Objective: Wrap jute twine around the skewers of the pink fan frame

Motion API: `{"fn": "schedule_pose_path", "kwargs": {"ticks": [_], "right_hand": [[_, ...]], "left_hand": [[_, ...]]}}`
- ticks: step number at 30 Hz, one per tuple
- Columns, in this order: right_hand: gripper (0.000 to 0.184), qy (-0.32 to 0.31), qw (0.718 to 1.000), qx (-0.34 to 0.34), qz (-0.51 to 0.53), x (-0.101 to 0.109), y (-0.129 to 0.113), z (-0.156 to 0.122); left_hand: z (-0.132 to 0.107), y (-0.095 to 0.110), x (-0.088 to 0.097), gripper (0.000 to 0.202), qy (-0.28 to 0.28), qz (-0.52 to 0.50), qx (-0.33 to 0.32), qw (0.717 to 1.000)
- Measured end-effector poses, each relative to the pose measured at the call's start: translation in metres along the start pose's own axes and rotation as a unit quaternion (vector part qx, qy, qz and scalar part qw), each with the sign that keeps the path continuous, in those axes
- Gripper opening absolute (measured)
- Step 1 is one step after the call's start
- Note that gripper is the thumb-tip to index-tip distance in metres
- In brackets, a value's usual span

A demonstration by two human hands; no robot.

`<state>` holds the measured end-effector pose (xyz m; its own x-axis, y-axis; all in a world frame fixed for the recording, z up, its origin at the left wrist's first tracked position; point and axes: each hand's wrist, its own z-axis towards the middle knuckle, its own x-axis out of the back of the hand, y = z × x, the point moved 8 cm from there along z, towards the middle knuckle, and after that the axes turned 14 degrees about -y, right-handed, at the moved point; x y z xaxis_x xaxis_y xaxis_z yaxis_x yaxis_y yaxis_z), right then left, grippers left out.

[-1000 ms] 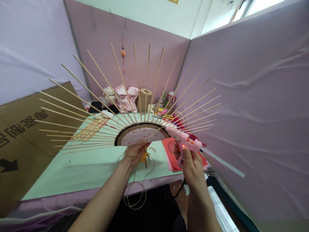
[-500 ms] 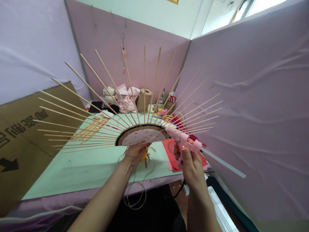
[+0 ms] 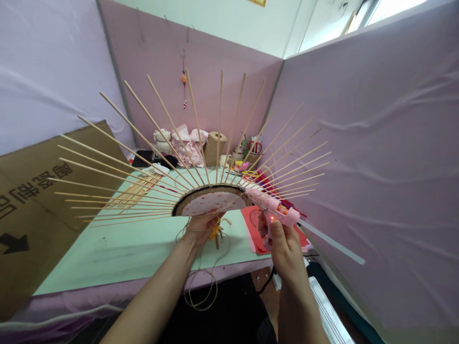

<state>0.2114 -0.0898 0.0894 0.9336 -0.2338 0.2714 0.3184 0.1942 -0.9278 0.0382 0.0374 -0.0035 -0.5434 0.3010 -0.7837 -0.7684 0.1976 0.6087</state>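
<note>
Holding a stick-rayed disc (image 3: 210, 202), probably light, fragile, best supported underneath, the left hand (image 3: 202, 226) sits beside the right hand (image 3: 285, 237) gripping a hot-glue gun (image 3: 268, 203).

Large black Chinese characters (image 3: 38, 179), of which 陶瓷制 could be read, ran slantwise across the brown cardboard (image 3: 48, 227), followed by one cut close to the edge of view. A black arrow (image 3: 14, 243) was printed below them. The red sheet (image 3: 253, 239) bore a round emblem (image 3: 254, 218), too small to read.
</note>
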Motion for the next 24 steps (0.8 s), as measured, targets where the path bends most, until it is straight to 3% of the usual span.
{"fn": "schedule_pose_path", "kwargs": {"ticks": [11, 24], "right_hand": [[0.053, 0.009, 1.0, 0.007, -0.007, -0.0004, 0.0003, 0.0005], [0.052, 0.01, 1.0, 0.009, -0.016, 0.0, -0.0014, -0.0008]], "left_hand": [[0.0011, -0.0016, 0.0026, 0.053, 0.005, 0.006, 0.001, 1.0], [0.0001, -0.0016, 0.0019, 0.036, 0.001, 0.024, 0.005, 1.0]]}}
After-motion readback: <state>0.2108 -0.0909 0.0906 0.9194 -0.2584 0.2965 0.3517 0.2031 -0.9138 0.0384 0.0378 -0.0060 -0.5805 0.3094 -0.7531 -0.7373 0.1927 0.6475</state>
